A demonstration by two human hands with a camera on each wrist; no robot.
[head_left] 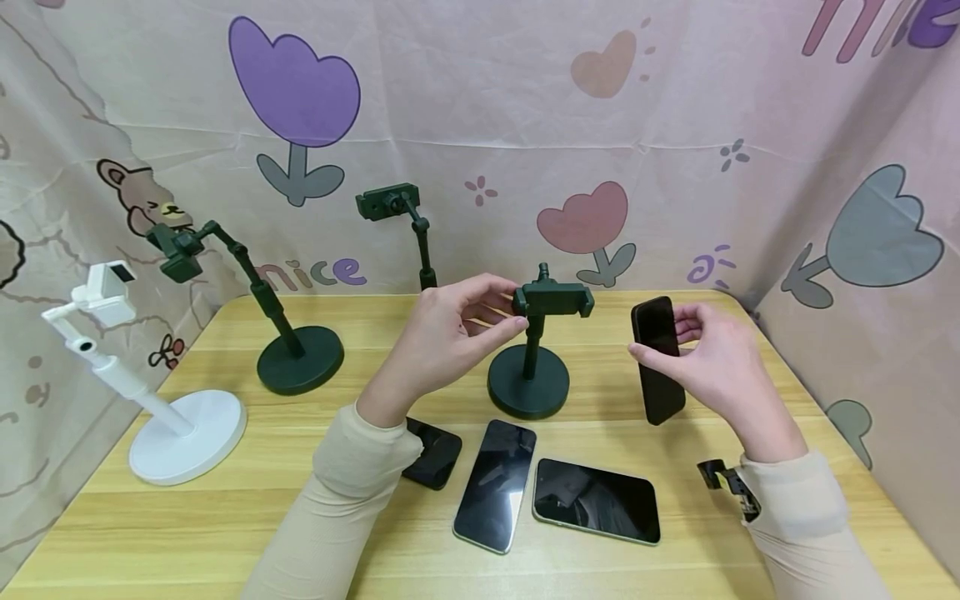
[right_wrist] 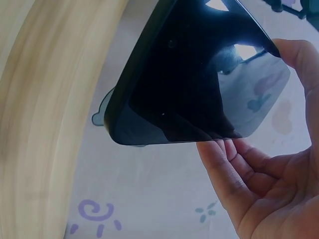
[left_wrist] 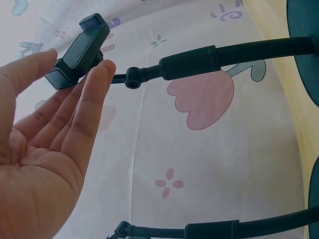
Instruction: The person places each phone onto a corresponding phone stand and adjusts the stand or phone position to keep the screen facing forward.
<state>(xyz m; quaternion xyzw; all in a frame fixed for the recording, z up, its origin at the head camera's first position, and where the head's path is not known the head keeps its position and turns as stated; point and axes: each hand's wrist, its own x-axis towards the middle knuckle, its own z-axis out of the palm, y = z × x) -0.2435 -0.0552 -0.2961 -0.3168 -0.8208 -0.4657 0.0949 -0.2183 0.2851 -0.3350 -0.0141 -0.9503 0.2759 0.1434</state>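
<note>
At the left end of the dark green phone holder clamp (head_left: 553,299), my left hand (head_left: 442,333) has its thumb and fingers spread around the clamp's end. In the left wrist view the fingertips lie close to the clamp (left_wrist: 82,52); firm contact cannot be made out. The clamp tops a stand with a round base (head_left: 528,404). To its right, my right hand (head_left: 716,358) holds a black smartphone (head_left: 660,387) upright above the table by its edges, thumb on one side and fingers on the other. Its glossy screen (right_wrist: 184,89) fills much of the right wrist view.
Three more smartphones lie on the wooden table: one (head_left: 437,454) partly behind my left sleeve, one slanted (head_left: 495,487), one sideways (head_left: 596,502). Two other green stands (head_left: 300,360) (head_left: 423,250) and a white stand (head_left: 187,437) stand left. A patterned cloth (head_left: 465,100) hangs behind.
</note>
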